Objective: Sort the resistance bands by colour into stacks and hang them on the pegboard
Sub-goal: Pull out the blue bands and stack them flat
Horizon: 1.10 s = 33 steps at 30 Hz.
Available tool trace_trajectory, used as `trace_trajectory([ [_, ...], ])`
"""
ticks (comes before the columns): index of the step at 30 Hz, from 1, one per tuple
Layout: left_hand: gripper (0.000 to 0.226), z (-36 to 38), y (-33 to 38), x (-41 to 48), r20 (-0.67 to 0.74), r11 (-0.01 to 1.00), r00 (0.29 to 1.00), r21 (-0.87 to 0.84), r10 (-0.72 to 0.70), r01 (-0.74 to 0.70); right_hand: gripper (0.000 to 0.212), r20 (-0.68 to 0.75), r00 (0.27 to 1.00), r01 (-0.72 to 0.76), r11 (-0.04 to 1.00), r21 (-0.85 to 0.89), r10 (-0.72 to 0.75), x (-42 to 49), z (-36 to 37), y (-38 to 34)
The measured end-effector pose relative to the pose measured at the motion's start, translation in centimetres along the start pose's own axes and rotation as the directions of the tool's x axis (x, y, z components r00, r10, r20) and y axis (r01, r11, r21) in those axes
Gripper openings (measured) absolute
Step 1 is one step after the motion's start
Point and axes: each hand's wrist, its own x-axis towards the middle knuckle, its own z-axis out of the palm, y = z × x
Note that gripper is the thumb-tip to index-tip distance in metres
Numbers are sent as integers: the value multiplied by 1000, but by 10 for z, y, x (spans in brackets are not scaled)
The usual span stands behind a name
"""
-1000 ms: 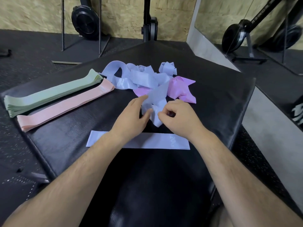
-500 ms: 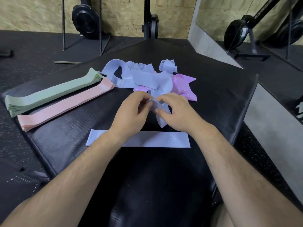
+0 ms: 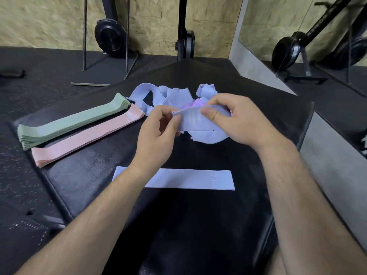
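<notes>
Both hands hold one lavender-blue band [image 3: 195,121] above the black padded bench [image 3: 274,124]. My left hand [image 3: 158,133] pinches its left end; my right hand [image 3: 236,120] grips its right part, thumb on the front. Behind them lies a tangled pile of lavender-blue bands [image 3: 168,96] with a bit of purple band [image 3: 195,103] showing. One lavender-blue band [image 3: 188,179] lies flat near the bench's front, partly under my left forearm. A green stack [image 3: 73,121] and a pink stack [image 3: 87,136] lie side by side on the left. No pegboard is in view.
Black rubber floor [image 3: 29,80] surrounds the bench. A metal stand [image 3: 105,36] and gym machines [image 3: 185,36] stand against the wooden back wall. At the right is a mirror [image 3: 317,32] above a grey ledge.
Both hands lifted the lavender-blue band out of the pile and pulled it out between them; it was crumpled low over the bench before.
</notes>
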Motion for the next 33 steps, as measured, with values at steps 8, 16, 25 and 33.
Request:
trace_trajectory([
  [8,16,-4,-2,-5,195,997,977,5,-82,83,17,145,983,-91,986,-139,111,-7,-16,-7],
  [16,8,-30,-3,-18,235,974,949,128,-212,185,25,373,876,-235,946,-224,306,-10,15,4],
  [25,6,-90,-11,-19,177,906,913,289,-369,310,28,486,837,-162,963,-216,250,0,66,-28],
  [33,6,-132,-25,-24,218,840,861,422,-459,341,32,567,786,-112,958,-264,249,3,111,-41],
])
